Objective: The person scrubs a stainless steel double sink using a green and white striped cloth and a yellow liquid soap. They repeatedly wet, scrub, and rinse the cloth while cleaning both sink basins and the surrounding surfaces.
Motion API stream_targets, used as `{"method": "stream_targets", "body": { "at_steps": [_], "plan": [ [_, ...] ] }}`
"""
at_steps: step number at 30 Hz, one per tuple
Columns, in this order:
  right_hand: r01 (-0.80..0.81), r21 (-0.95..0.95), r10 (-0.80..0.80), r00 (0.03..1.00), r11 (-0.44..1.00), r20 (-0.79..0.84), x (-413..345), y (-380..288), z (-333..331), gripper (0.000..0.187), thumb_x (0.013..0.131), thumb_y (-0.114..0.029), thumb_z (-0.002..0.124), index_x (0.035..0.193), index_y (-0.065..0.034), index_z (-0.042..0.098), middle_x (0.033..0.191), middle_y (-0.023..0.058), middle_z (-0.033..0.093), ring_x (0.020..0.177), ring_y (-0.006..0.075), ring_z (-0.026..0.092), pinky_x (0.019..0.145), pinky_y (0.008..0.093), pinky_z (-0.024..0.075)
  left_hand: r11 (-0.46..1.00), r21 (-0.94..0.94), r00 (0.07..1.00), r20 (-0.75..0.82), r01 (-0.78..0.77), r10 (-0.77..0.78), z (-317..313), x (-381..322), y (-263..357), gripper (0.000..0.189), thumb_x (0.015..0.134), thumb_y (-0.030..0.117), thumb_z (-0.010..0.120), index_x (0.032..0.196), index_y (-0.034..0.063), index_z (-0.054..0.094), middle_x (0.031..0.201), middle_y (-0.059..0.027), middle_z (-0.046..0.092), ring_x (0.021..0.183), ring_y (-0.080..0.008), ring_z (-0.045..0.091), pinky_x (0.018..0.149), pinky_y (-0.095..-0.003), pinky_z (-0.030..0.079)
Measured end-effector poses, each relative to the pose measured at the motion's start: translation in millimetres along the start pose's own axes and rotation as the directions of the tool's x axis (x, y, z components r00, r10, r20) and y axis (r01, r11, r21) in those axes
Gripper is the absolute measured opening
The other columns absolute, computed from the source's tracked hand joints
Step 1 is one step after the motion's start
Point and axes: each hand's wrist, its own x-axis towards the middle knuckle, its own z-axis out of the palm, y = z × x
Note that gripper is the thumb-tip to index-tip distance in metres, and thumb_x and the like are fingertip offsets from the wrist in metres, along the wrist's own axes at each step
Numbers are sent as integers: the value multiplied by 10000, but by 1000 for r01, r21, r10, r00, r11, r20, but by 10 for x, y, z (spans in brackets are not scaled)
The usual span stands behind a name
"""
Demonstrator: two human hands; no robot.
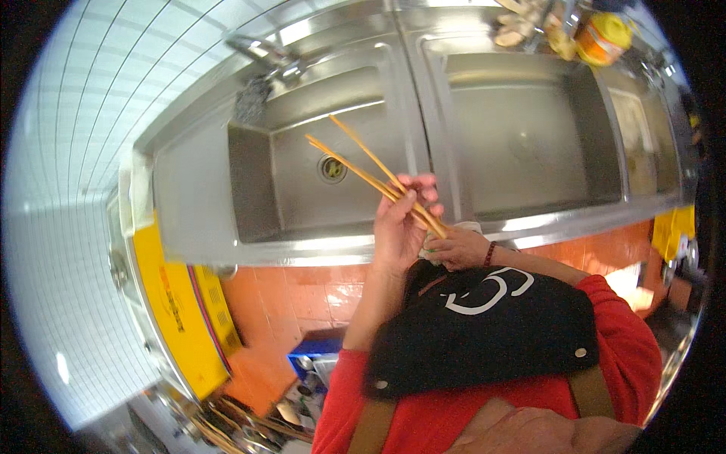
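Several wooden chopsticks [363,170] stick out up and to the left from my left hand [400,218], whose thumb presses on them. One stick stands apart from the others at a slight angle. Their tips are over the left basin [306,204] of a stainless steel sink. Close to their lower ends is my right hand [462,248], wearing a beaded bracelet [489,253]. It is closed on a whitish cloth [433,255] with some green on it. My fingers hide most of the cloth, and whether it wraps the chopstick ends cannot be seen.
A faucet [283,65] and a grey scouring pad [252,99] are at the left basin's back corner. The drain [332,168] holds yellowish bits. Right of it lies a second basin [527,136]. Gloves [519,25] and a yellow-orange container [604,40] stand behind. A yellow appliance [176,312] is at left.
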Motion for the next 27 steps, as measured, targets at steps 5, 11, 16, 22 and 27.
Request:
{"method": "stream_targets", "body": {
  "at_steps": [5, 11, 16, 22, 27],
  "plan": [
    [-123, -41, 122, 992, 992, -34, -535, -194, 195, 350, 736, -169, 598, 1081, -149, 540, 1250, 31, 458, 1170, 235, 416, 964, 395, 358, 981, -72, 979, 115, 178, -169, 113, 316, -161, 159, 893, 41, 427, 1033, 99, 477, 1149, -160, 503, 1033, -257, 542, 887, -428, 465],
    [-562, -136, 453, 768, 816, -453, -1783, -417, 74, 305, 777, -137, 537, 1076, -190, 563, 1244, 17, 470, 1129, 241, 441, 965, 406, 362, 954, -14, 940, 176, 301, -293, 618, 381, -739, 161, 895, 11, 416, 1015, 96, 479, 1134, -180, 505, 1051, -276, 534, 970, -459, 392],
    [-993, 106, 839, -10, 57, -544, -3082, -749, -115, 207, 728, -73, 553, 901, -137, 646, 1102, 57, 557, 1036, 263, 494, 899, 383, 402, 914, 105, 882, 240, 391, -405, 983, 375, -1466, 129, 878, 27, 464, 982, 95, 498, 1081, -162, 542, 1033, -281, 532, 974, -469, 374],
    [-749, 557, 765, -578, -359, -284, -4604, -1749, 303, 162, 721, -81, 571, 840, -142, 661, 917, 85, 622, 887, 241, 594, 817, 348, 458, 672, 431, 662, 200, 602, -722, 1651, -79, -2931, 132, 867, 48, 493, 993, 80, 465, 970, -164, 582, 902, -261, 585, 871, -430, 458],
    [-465, 763, 697, -716, -449, -27, -5680, -2666, 1303, 161, 703, -207, 639, 843, -129, 658, 860, 94, 644, 780, 227, 642, 643, 354, 519, 235, 673, 287, 35, 701, -957, 2241, -1050, -4388, 126, 884, 48, 441, 1008, 64, 432, 960, -166, 573, 844, -256, 602, 771, -380, 505]
  ]
}}
